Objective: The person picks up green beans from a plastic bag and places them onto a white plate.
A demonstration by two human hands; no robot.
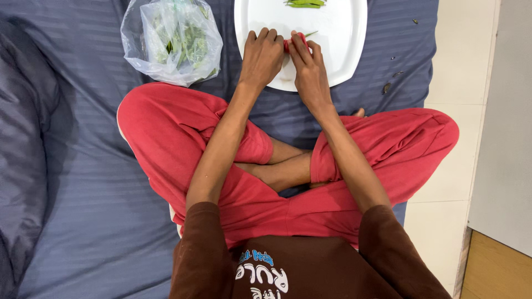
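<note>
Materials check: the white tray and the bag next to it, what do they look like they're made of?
White tray: likely plastic or melamine, smooth and glossy, with rounded moulded corners; could be glazed ceramic. Bag: thin clear plastic film, crinkled with shiny highlights, green vegetables visible through it.

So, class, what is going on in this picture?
A person sits cross-legged on a striped blue-grey bedsheet. Both hands work over a white tray: the left hand and right hand together pinch a small red item, too hidden to identify, with a green tip showing. A few green pods lie at the tray's far edge. A clear plastic bag of greens sits to the left.
</note>
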